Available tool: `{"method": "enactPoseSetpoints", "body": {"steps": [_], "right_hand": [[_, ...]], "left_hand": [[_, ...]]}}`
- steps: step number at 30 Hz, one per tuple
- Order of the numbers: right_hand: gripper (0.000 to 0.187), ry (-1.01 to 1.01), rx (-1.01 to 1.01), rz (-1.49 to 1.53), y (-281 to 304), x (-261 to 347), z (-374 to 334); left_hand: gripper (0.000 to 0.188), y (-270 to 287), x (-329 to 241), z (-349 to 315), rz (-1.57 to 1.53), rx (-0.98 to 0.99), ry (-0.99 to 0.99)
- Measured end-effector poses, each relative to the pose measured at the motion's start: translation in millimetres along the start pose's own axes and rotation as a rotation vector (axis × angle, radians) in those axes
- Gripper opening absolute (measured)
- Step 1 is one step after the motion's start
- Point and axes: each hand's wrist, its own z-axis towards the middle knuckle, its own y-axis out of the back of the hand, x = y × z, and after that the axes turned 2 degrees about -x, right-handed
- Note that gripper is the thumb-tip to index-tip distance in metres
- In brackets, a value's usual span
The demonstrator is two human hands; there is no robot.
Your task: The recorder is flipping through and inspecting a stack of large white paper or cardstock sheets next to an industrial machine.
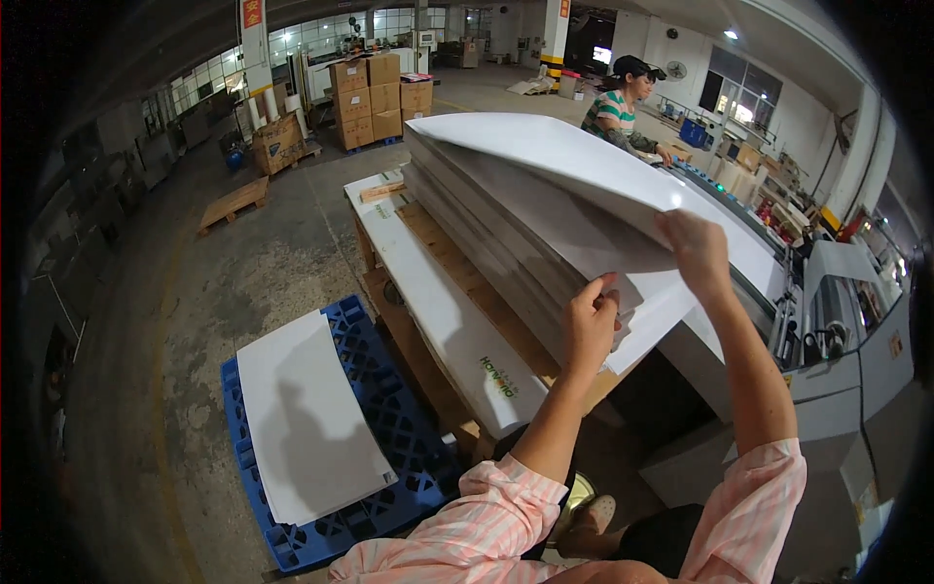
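A tall stack of large white paper sheets (486, 248) stands in front of me, its near edges fanned and uneven. My right hand (696, 251) is closed on the near edge of the large white top sheet (545, 146), which bows up off the sheets beneath. At the stack's near corner is my left hand (592, 326), lower and to the left of the other. Its fingers are curled in against the paper edges; whether they pinch any sheets is hidden.
A long white-topped bench (452, 331) runs along the stack's left side. Further left, a blue plastic pallet (365, 341) bears white sheets (302, 419). A grey machine (827, 389) stands at right; beyond the stack a person (623, 107) works. Cardboard boxes (368, 97) are piled at the back.
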Motion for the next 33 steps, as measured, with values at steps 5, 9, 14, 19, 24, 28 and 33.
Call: {"method": "enactPoseSetpoints", "body": {"steps": [5,9,14,19,24,28,33], "right_hand": [[0.011,0.295,0.183,-0.214,-7,3,-31],[0.018,0.252,0.328,-0.383,-11,-10,-46],[0.027,0.149,0.365,-0.251,-13,7,-44],[0.029,0.063,0.448,-0.125,-8,10,-37],[0.027,-0.229,0.531,-0.036,-11,6,-25],[0.023,0.41,0.213,-0.443,-11,5,-33],[0.018,0.553,0.119,-0.256,-11,-8,-36]], "left_hand": [[0.046,-4,4,-2,-0.133,-0.101,-0.031],[0.059,-5,-7,-6,-0.297,-0.05,0.094],[0.058,10,4,1,-0.401,-0.054,0.18],[0.055,4,0,1,-0.388,-0.014,0.201],[0.054,4,-1,3,-0.268,0.005,0.161],[0.057,6,-2,4,-0.274,0.007,0.157],[0.069,-3,-8,2,-0.261,-0.091,0.13]]}}
